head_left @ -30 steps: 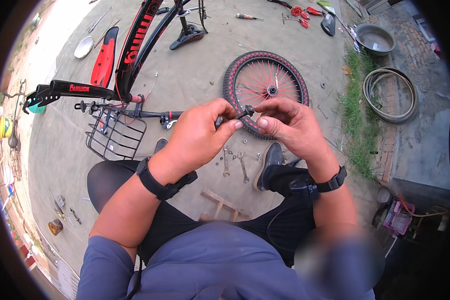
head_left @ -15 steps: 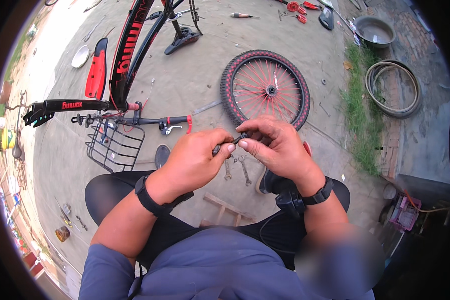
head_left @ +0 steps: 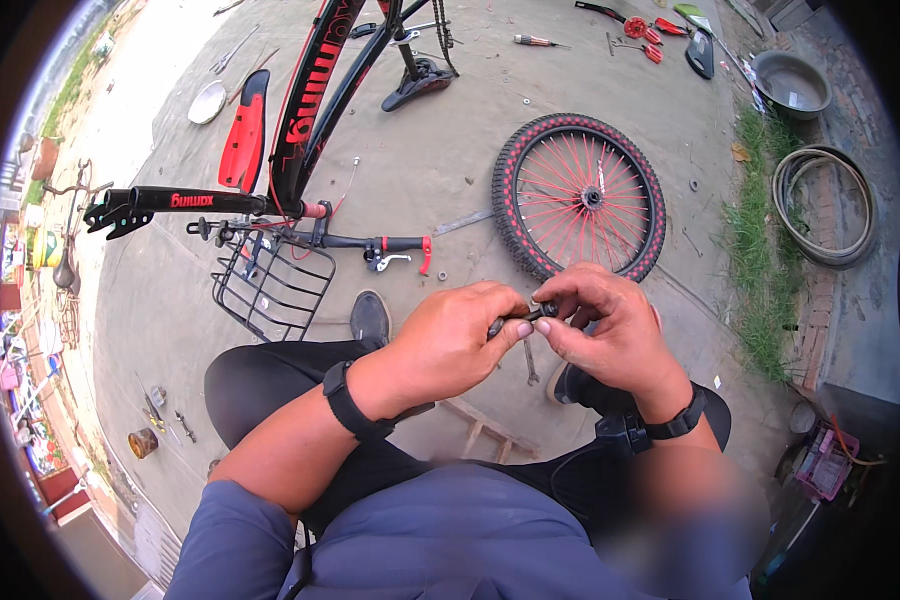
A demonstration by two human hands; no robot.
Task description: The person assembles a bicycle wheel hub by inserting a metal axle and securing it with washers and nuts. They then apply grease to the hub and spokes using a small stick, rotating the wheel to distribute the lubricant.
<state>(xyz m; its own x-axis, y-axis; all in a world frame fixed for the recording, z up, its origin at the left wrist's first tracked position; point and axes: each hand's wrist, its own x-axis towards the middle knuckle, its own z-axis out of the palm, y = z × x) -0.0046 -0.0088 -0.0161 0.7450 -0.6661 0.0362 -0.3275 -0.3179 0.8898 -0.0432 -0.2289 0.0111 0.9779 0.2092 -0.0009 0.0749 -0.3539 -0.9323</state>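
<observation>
My left hand [head_left: 440, 335] is closed, thumb and forefinger pinching one end of a short dark axle-like rod [head_left: 536, 317]. At its other end, my right hand [head_left: 610, 325] pinches a small dark round piece that seems to sit on the rod. The thumbs almost meet, and the fingers cover much of the part, so its exact kind is unclear. Just beyond my right hand lies a wheel [head_left: 515, 165] with red spokes and a black tyre dotted with red. Below the hands, a spanner [head_left: 531, 368] rests on the ground, partly hidden.
A black and red bicycle frame [head_left: 315, 95] stands upside down at the left, with its handlebar [head_left: 350, 243] and wire basket [head_left: 270, 290] on the ground. A wooden stool-like frame [head_left: 485, 430] lies between my legs. Farther right are coiled tyres [head_left: 860, 200] and a metal basin [head_left: 792, 85].
The whole view has shifted, so the scene sits farther right and lower. Both hands keep their pinch on the dark rod, with the fingers slightly moved.
</observation>
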